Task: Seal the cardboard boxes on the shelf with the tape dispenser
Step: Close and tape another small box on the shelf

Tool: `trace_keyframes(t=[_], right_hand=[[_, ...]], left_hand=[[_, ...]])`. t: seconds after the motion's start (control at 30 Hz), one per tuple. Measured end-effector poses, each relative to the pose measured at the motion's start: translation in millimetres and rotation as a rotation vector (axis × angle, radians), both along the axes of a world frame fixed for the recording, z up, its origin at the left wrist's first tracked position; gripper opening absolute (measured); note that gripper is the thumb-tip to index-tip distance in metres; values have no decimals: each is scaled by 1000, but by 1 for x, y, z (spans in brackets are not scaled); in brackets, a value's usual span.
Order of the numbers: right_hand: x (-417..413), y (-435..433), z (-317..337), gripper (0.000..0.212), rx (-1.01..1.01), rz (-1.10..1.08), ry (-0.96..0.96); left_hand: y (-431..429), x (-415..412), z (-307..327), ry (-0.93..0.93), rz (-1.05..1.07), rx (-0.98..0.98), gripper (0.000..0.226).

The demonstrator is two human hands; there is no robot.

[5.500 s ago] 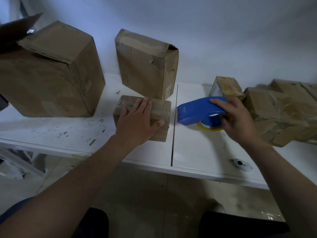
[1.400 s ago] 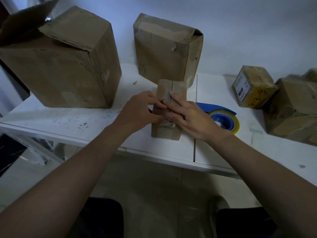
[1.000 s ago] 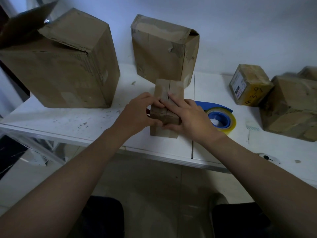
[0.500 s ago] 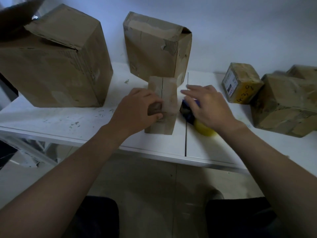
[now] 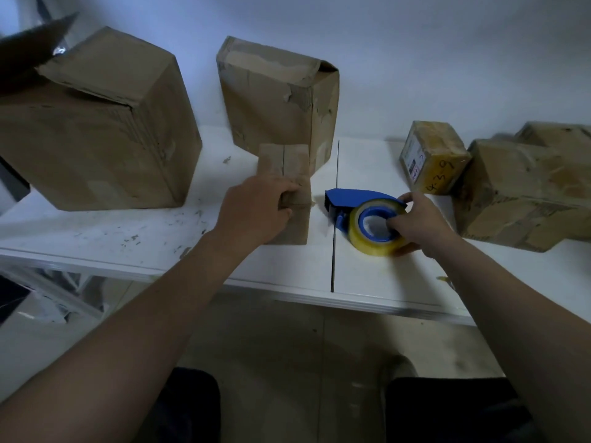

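A small cardboard box lies on the white shelf, its flap seam facing up. My left hand grips its near left side. Just right of it lies the blue tape dispenser with a roll of clear yellowish tape. My right hand holds the dispenser at the roll, fingers in and around the blue core. The dispenser's front end points at the small box, a short gap between them.
A large box with a raised flap stands at the left. A medium upright box stands behind the small one. At the right are a small labelled box and more boxes. The shelf's front edge is close.
My right hand left the small box, reached over the dispenser and now holds it at the roll. My left hand has stayed on the small box.
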State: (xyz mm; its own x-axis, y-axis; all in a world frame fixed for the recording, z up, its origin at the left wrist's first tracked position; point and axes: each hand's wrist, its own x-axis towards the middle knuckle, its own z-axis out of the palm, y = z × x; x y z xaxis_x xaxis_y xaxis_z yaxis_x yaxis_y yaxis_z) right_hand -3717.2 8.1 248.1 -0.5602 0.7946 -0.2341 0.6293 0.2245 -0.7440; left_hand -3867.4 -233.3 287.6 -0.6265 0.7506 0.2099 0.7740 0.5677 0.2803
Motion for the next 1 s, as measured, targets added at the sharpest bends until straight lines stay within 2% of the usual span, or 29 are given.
trace_keyframes(t=[0.1, 0.17, 0.27, 0.33, 0.4, 0.5, 0.57, 0.7, 0.77, 0.87, 0.93, 1.0], right_hand=[[8, -7, 14, 44, -63, 22, 127], [12, -11, 25, 47, -32, 53, 229], [14, -16, 42, 61, 14, 93, 376], [15, -19, 54, 68, -6, 98, 475], [16, -24, 65, 73, -17, 103, 541], [16, -34, 78, 77, -24, 136, 607], [16, -41, 82, 77, -27, 159, 632], [13, -49, 84, 78, -27, 193, 634], [12, -53, 83, 77, -25, 205, 627], [10, -55, 82, 76, -26, 214, 623], [9, -58, 82, 76, -30, 227, 621], [8, -59, 81, 76, -27, 238, 613]], left_hand=[[0, 4, 4, -96, 33, 71, 35], [1, 9, 7, -107, 101, 133, 35], [3, 17, 16, -66, 219, 246, 32], [4, 22, 23, -142, 237, 343, 30], [8, 25, 32, -393, 255, 446, 27], [11, 33, 43, -1012, 335, 604, 29], [12, 37, 45, -1334, 327, 667, 40], [14, 40, 42, -1650, 208, 682, 60], [10, 38, 43, -1740, 162, 714, 57], [3, 36, 46, -1769, 165, 769, 41], [0, 36, 48, -1744, 194, 796, 36], [-1, 36, 48, -1675, 220, 800, 41]])
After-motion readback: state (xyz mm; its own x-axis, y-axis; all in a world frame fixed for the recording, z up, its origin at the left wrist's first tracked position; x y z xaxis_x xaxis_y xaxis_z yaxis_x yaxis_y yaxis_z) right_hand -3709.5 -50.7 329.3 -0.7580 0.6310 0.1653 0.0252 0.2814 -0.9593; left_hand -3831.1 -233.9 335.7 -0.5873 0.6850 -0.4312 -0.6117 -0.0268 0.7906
